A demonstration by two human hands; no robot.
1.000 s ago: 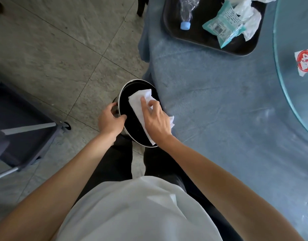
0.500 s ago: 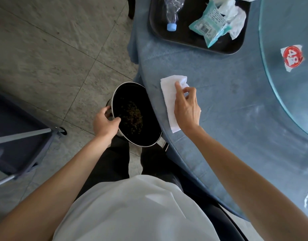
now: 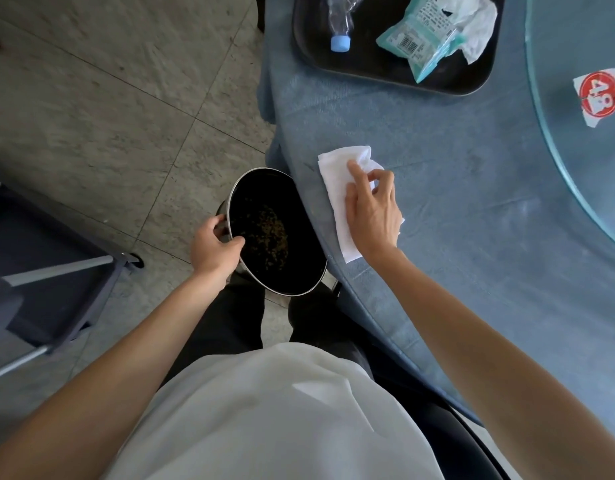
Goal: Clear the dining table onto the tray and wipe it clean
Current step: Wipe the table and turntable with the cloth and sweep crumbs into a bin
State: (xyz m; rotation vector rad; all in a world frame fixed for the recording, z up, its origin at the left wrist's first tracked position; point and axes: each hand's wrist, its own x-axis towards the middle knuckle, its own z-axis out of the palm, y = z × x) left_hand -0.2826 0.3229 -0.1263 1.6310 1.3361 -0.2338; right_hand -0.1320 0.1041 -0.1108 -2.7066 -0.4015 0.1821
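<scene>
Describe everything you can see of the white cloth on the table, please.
The white folded cloth wipe looks like soft paper or thin fabric. It lies flat on the blue tablecloth, near the table's edge, as a long strip, with its far end slightly crumpled. The right hand presses on its middle with the index finger stretched forward and the other fingers bent. It lies beside the round black bin, apart from it.
</scene>
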